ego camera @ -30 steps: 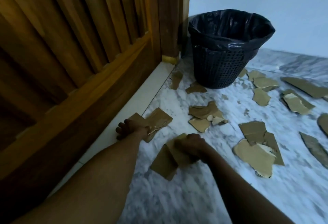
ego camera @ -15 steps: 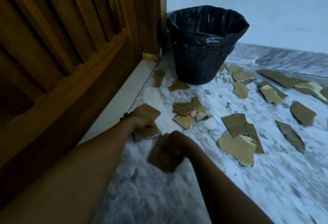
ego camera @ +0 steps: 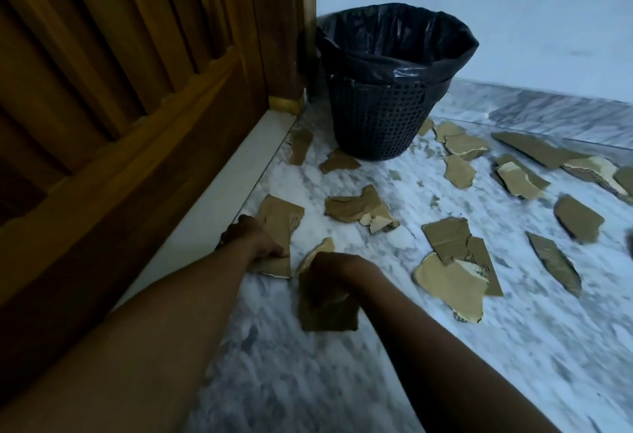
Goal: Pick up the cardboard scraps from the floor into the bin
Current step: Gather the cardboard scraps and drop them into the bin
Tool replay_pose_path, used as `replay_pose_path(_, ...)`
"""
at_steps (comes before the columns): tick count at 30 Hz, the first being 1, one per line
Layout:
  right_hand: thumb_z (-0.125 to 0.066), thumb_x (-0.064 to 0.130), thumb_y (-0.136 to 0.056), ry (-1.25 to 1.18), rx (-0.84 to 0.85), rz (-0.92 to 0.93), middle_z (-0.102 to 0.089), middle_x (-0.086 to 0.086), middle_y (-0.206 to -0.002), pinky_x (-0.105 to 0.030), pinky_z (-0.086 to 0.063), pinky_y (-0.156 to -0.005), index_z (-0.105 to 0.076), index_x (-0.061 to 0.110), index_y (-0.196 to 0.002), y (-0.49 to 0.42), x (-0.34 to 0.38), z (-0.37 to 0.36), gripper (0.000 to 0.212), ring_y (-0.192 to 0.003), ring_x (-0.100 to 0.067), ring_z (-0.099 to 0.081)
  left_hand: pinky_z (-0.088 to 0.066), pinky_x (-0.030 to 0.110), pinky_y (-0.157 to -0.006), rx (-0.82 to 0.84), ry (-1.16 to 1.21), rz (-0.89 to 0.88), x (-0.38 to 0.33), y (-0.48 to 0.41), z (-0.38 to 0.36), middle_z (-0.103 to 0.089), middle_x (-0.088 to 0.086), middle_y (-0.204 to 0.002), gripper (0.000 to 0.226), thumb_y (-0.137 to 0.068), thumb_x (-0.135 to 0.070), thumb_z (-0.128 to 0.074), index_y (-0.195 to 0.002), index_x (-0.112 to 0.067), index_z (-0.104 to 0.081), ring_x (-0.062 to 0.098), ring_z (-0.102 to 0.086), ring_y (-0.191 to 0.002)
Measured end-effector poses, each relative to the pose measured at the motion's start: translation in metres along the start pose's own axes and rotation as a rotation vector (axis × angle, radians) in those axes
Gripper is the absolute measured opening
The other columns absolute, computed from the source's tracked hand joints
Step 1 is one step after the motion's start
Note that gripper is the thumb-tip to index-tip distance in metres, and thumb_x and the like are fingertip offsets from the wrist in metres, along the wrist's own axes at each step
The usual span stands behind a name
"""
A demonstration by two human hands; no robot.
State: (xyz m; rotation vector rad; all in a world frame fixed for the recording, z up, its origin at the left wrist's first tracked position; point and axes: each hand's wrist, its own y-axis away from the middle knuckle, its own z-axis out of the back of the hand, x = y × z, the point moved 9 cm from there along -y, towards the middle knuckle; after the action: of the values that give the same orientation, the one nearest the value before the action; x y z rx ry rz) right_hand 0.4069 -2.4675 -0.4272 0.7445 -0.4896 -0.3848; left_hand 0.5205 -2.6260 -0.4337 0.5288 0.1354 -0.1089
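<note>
One head-worn view looks forward and down, close over the floor (ego camera: 445, 347), toward the bin (ego camera: 383, 117) in the corner.

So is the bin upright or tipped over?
Upright. The bin stands on its base on the marble floor beside the wooden door, its lined mouth facing up.

Marble floor (ego camera: 394, 381) bears scattered cardboard scraps (ego camera: 445, 282) and a bin (ego camera: 380, 124).
</note>
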Motion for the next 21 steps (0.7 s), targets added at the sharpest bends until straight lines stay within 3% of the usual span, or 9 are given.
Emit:
replay_pose_path(2,-0.060,0.035,-0.093,0.092,-0.061,0.038,-0.048,-0.013,-0.138,-0.058,-0.030,-0.107,-0.048,0.008,-0.138,0.008,0.018,-0.005,0.054,-0.129,-0.038,-0.046,-0.036,0.048,-0.109,0.001,0.003,-0.013,0.003,-0.002,0.000,-0.038,0.015,-0.150,0.124,-0.052,-0.062,-0.085,-0.149,-0.012,-0.026,0.039,-0.040,-0.133)
replay_pose_path(5,-0.055,0.031,-0.095,0.110,-0.215,0.056,-0.037,-0.009,-0.140,-0.058,-0.025,-0.106,-0.050,0.013,-0.134,0.013,0.021,-0.001,0.043,-0.132,-0.038,-0.036,-0.034,0.043,-0.111,0.009,0.002,-0.073,-0.004,0.004,0.006,-0.039,0.015,-0.150,0.098,-0.074,-0.054,-0.076,-0.149,-0.010,-0.030,0.037,-0.041,-0.134)
replay_pose_path(9,-0.058,0.032,-0.094,0.138,-0.192,0.062,-0.014,-0.004,-0.156,-0.063,-0.019,-0.108,-0.052,0.018,-0.133,0.011,0.009,0.000,0.042,-0.136,-0.038,-0.019,-0.035,0.041,-0.110,0.002,0.021,-0.118,-0.015,0.009,0.013,-0.040,0.016,-0.149,0.085,-0.084,-0.048,-0.070,-0.147,-0.008,-0.031,0.036,-0.041,-0.134)
replay_pose_path(12,-0.065,0.030,-0.090,0.115,-0.197,0.047,-0.022,-0.006,-0.148,-0.065,-0.018,-0.106,-0.053,0.010,-0.129,0.004,0.003,0.010,0.046,-0.132,-0.041,-0.022,-0.039,0.042,-0.107,-0.038,0.085,-0.134,-0.034,0.012,0.022,-0.044,0.017,-0.145,0.080,-0.083,-0.049,-0.070,-0.143,-0.009,-0.036,0.036,-0.044,-0.131)
replay_pose_path(17,-0.076,0.039,-0.081,0.076,-0.135,0.001,-0.032,-0.013,-0.140,-0.058,-0.028,-0.108,-0.053,0.012,-0.130,-0.006,-0.007,0.010,0.061,-0.129,-0.044,-0.028,-0.041,0.044,-0.106,-0.063,0.337,-0.250,-0.097,0.013,0.025,-0.045,0.014,-0.146,0.098,-0.072,-0.065,-0.069,-0.146,-0.011,-0.036,0.035,-0.045,-0.131)
replay_pose_path(19,-0.077,0.042,-0.080,0.020,-0.121,0.023,-0.032,-0.017,-0.140,-0.052,-0.034,-0.108,-0.055,0.009,-0.129,-0.011,-0.012,0.003,0.063,-0.127,-0.045,-0.032,-0.040,0.042,-0.107,-0.053,0.297,-0.317,-0.126,0.021,0.020,-0.046,0.013,-0.144,0.094,-0.074,-0.065,-0.069,-0.145,-0.011,-0.039,0.034,-0.046,-0.130)
replay_pose_path(21,-0.073,0.042,-0.084,-0.071,-0.155,0.060,-0.050,-0.020,-0.131,-0.043,-0.032,-0.109,-0.061,0.001,-0.122,-0.013,-0.015,0.001,0.057,-0.123,-0.042,-0.043,-0.038,0.042,-0.107,-0.016,0.182,-0.380,-0.152,0.027,0.006,-0.044,0.014,-0.145,0.096,-0.072,-0.067,-0.067,-0.146,-0.013,-0.038,0.035,-0.044,-0.130)
